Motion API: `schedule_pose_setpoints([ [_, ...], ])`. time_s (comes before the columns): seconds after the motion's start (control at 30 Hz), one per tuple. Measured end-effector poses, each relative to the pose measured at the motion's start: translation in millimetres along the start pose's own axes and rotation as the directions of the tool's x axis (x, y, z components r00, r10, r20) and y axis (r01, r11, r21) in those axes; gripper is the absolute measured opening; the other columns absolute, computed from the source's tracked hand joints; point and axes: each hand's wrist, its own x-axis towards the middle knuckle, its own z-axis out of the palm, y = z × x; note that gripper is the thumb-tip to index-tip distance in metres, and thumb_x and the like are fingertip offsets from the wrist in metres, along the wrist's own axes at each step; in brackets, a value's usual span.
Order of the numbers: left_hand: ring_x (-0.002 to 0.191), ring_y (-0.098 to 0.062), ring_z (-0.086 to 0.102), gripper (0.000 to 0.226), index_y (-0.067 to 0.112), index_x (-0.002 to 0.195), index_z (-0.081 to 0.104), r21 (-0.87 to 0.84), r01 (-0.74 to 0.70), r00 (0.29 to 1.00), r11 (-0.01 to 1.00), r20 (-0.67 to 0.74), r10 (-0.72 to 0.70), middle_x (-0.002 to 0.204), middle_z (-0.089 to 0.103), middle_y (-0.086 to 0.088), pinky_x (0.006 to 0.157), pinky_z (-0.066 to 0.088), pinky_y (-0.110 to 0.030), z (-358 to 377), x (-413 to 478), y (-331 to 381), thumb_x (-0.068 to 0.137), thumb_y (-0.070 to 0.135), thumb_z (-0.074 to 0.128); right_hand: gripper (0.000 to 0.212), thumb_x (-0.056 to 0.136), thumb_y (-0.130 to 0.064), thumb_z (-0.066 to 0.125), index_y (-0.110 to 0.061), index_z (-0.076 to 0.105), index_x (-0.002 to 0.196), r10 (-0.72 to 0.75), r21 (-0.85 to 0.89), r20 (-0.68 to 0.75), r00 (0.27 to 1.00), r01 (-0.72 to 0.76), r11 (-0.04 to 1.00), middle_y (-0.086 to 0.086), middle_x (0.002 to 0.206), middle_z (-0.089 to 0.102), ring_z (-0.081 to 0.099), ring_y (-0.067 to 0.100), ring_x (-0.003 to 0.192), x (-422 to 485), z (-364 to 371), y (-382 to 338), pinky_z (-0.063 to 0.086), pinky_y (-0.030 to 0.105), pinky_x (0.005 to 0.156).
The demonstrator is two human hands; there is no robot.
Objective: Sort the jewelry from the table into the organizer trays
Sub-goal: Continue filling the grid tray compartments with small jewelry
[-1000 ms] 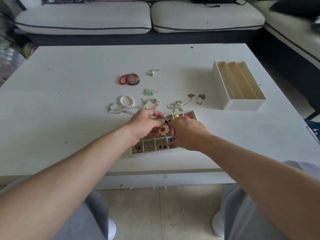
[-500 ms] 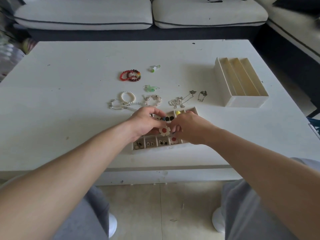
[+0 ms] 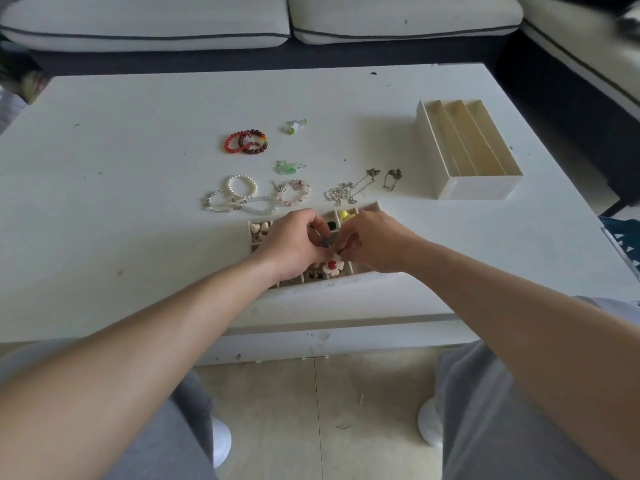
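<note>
Both forearms enter from 6 o'clock, pass over grey trousers (image 3: 156, 445) and converge above the near edge of the white table (image 3: 104, 202).

The left hand (image 3: 291, 245) is palm-inward with its fingers curled. Its thumb and forefinger pinch a small blue piece (image 3: 325, 242). The right hand (image 3: 377, 242) faces it, knuckles up. Its fingertips are bunched on a thin dark wire just above the flower earring (image 3: 333, 266) — white petals, red centre — which hangs between the two hands. Both hands sit over the compartment tray (image 3: 372, 204), covering most of its cells.

Visible cells:
- heart-shaped pieces (image 3: 258, 227) at the tray's 10 o'clock corner
- yellow beads (image 3: 344, 214) at its 12 o'clock edge

Loose items beyond the tray:
- 11 o'clock: clear bracelets (image 3: 225, 203) touching a pearl bracelet (image 3: 242, 186)
- 12 o'clock: pink bead bracelet (image 3: 294, 192), with green earrings (image 3: 287, 167) just beyond it
- 1 o'clock: tangled silver chains (image 3: 343, 194) and a smaller chain (image 3: 393, 178)

Farther out at 11 o'clock, two red bead bracelets (image 3: 246, 142) overlap. A small green-and-white item (image 3: 296, 125) lies at 12 o'clock.

The long tray (image 3: 478, 192) — three lengthwise slots — stands at 2 o'clock, well apart from the rest. A sofa (image 3: 242, 19) runs along the far side.
</note>
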Motion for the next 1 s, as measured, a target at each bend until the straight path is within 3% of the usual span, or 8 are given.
schedule_pose_setpoints([
  [0.13, 0.076, -0.013, 0.067, 0.027, 0.030, 0.084, 0.059, 0.124, -0.097, 0.995, 0.988, -0.015, 0.099, 0.081, 0.069, 0.010, 0.066, 0.052, -0.027, 7, -5, 5, 0.078, 0.019, 0.083, 0.012, 0.089, -0.018, 0.071, -0.025, 0.077, 0.097, -0.006, 0.025, 0.000, 1.000, 0.006, 1.000, -0.019, 0.080, 0.061, 0.058, 0.007, 0.084, -1, -2, 2, 0.039, 0.009, 0.064],
  [0.27, 0.080, -0.010, 0.062, 0.032, 0.031, 0.081, 0.054, 0.197, -0.156, 0.985, 0.968, -0.040, 0.167, 0.083, 0.064, 0.013, 0.066, 0.042, -0.021, 14, -6, 2, 0.079, 0.013, 0.080, 0.013, 0.090, -0.017, 0.069, -0.023, 0.077, 0.099, -0.012, 0.013, -0.007, 1.000, 0.012, 1.000, -0.012, 0.085, 0.064, 0.059, 0.010, 0.087, -1, -3, 2, 0.039, 0.007, 0.064],
  [0.47, 0.083, -0.020, 0.062, 0.019, 0.013, 0.091, 0.061, 0.266, -0.270, 0.955, 0.925, -0.050, 0.292, 0.089, 0.066, -0.002, 0.073, 0.051, -0.036, 21, -7, 0, 0.081, 0.006, 0.076, 0.011, 0.089, -0.018, 0.068, -0.023, 0.076, 0.093, 0.002, -0.034, -0.004, 1.000, -0.003, 0.999, -0.001, 0.095, 0.073, 0.065, 0.018, 0.092, 0, -3, 1, 0.051, 0.026, 0.076],
  [0.63, 0.080, -0.015, 0.050, 0.029, 0.018, 0.085, 0.052, 0.367, -0.340, 0.921, 0.866, -0.055, 0.385, 0.085, 0.053, 0.008, 0.063, 0.033, -0.017, 25, -8, 0, 0.080, 0.005, 0.078, 0.015, 0.090, -0.024, 0.063, -0.016, 0.076, 0.091, -0.005, -0.097, -0.013, 1.000, 0.004, 0.995, 0.005, 0.091, 0.072, 0.066, 0.024, 0.090, 1, -1, 0, 0.056, 0.037, 0.080],
  [0.7, 0.085, -0.019, 0.053, 0.029, 0.017, 0.090, 0.055, 0.465, -0.351, 0.904, 0.813, -0.057, 0.423, 0.090, 0.059, 0.004, 0.067, 0.036, -0.022, 28, -8, -3, 0.080, 0.012, 0.081, 0.016, 0.091, -0.025, 0.062, -0.015, 0.074, 0.089, -0.007, -0.102, -0.005, 1.000, 0.007, 0.995, 0.006, 0.090, 0.072, 0.065, 0.025, 0.089, 1, -1, -1, 0.056, 0.037, 0.079],
  [0.77, 0.091, -0.020, 0.055, 0.029, 0.015, 0.097, 0.059, 0.532, -0.323, 0.902, 0.783, -0.078, 0.425, 0.098, 0.062, 0.001, 0.073, 0.040, -0.029, 29, -8, -5, 0.081, 0.019, 0.082, 0.013, 0.090, -0.024, 0.064, -0.017, 0.074, 0.088, -0.007, -0.089, -0.003, 1.000, 0.007, 0.996, 0.005, 0.091, 0.072, 0.066, 0.023, 0.091, 1, -1, -1, 0.056, 0.037, 0.081],
  [0.87, 0.088, -0.019, 0.055, 0.028, 0.017, 0.098, 0.060, 0.493, -0.279, 0.922, 0.824, -0.101, 0.373, 0.094, 0.058, 0.003, 0.070, 0.039, -0.032, 26, -6, -4, 0.081, 0.023, 0.082, 0.015, 0.090, -0.018, 0.063, -0.024, 0.077, 0.092, 0.007, -0.057, 0.001, 1.000, -0.007, 0.998, 0.000, 0.096, 0.074, 0.066, 0.019, 0.094, -1, -2, -2, 0.055, 0.031, 0.082],
  [1.0, 0.089, -0.020, 0.062, 0.025, 0.020, 0.096, 0.065, 0.364, -0.187, 0.971, 0.912, -0.069, 0.227, 0.093, 0.066, 0.004, 0.076, 0.047, -0.035, 20, -4, -1, 0.079, 0.017, 0.082, 0.020, 0.091, -0.016, 0.062, -0.025, 0.078, 0.099, 0.001, -0.041, 0.021, 1.000, 0.000, 0.999, -0.005, 0.093, 0.067, 0.061, 0.017, 0.091, -2, -4, 0, 0.042, 0.015, 0.063],
])
